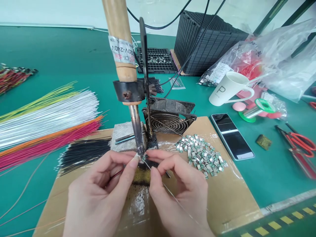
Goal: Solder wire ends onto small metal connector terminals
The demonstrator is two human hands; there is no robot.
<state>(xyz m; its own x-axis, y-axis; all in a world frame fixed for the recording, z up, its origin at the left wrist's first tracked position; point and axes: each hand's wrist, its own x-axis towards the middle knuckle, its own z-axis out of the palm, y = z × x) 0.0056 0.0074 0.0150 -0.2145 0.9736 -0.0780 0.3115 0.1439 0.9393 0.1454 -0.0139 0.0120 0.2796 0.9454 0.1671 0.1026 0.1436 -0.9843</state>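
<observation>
A soldering iron (137,131) with a wooden handle is clamped upright in a stand, tip pointing down. Right at its tip, my left hand (98,191) pinches a small green-and-silver connector (143,158), mostly covered by the fingertips. A dark red wire (116,175) passes under the left fingers. My right hand (179,187) is closed on a thin strand of solder wire (172,194), whose end reaches the tip and whose tail trails down over the palm. Below the tip lies a dirty yellow sponge (142,177).
Loose connectors (202,153) lie on the cardboard (237,200), with a phone (232,136) beside them. Bundled wires (49,121) spread at left. A small fan (170,115) stands behind the iron. At right are a mug (228,89), solder spool (256,110) and red-handled tools (300,144).
</observation>
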